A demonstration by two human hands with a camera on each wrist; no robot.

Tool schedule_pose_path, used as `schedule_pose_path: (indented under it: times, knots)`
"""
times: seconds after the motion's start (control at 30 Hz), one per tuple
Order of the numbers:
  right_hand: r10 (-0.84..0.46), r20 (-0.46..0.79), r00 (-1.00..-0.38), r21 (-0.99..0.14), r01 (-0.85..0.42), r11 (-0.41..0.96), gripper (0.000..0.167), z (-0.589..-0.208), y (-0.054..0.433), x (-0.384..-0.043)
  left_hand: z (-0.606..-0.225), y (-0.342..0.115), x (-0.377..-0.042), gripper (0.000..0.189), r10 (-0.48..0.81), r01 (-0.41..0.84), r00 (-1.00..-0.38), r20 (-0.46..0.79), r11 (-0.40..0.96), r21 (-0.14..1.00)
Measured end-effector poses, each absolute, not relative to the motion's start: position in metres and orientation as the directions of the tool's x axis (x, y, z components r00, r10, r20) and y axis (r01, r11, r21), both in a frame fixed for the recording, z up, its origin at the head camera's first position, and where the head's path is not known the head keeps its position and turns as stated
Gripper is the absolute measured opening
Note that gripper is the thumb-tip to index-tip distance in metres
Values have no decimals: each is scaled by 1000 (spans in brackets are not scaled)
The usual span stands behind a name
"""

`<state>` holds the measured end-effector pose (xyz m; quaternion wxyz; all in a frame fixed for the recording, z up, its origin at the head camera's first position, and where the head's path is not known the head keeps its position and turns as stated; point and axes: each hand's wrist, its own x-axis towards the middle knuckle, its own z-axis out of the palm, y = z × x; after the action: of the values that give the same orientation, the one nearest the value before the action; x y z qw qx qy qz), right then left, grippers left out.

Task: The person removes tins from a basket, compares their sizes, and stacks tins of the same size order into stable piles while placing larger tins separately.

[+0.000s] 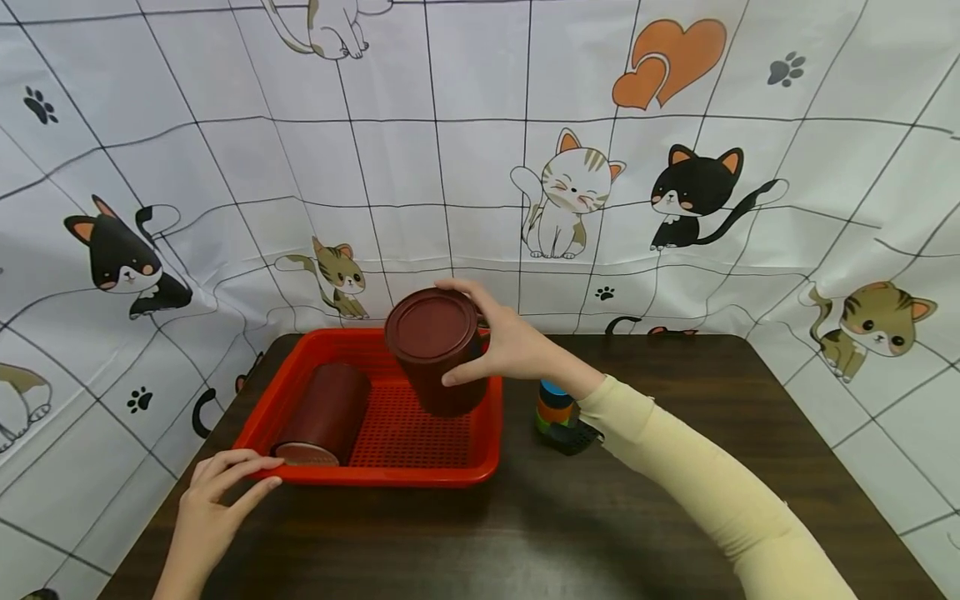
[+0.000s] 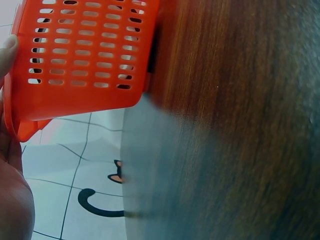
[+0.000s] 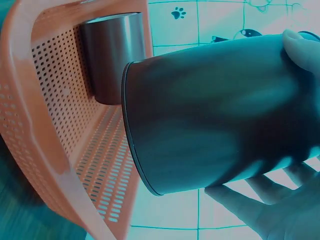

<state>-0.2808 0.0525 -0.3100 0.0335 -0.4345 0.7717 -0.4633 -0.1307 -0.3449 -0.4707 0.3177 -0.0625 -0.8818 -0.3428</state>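
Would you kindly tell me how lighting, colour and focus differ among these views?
Head view: fairly sharp, a soft shadow on the table near the right sleeve; left wrist view: the table blurred and bluish in part; right wrist view: a strong teal cast, the red basket looking pale orange, a teal sheen on the held canister.

It's a tabletop nook screened off with cloth, and whether home or studio, too close to call! Look at that wrinkled white sheet (image 1: 480, 162), gridded like tiles, rising behind and on both sides, cartoon cats (image 1: 573, 187), paw prints (image 1: 784, 76) and orange hearts (image 1: 692, 54) across it! Below runs a dark wood-grain table (image 1: 375, 542), a household-style red plastic basket (image 1: 390, 477) sitting on it.
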Motion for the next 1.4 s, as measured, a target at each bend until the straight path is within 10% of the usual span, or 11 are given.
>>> schedule_pose_path:
  times: [1.4]
  knots:
    - [-355,396,-847,-819,-500,280,105,-275,178,-237,-469,-344,-131,39,-112,313,-792,600,769,558]
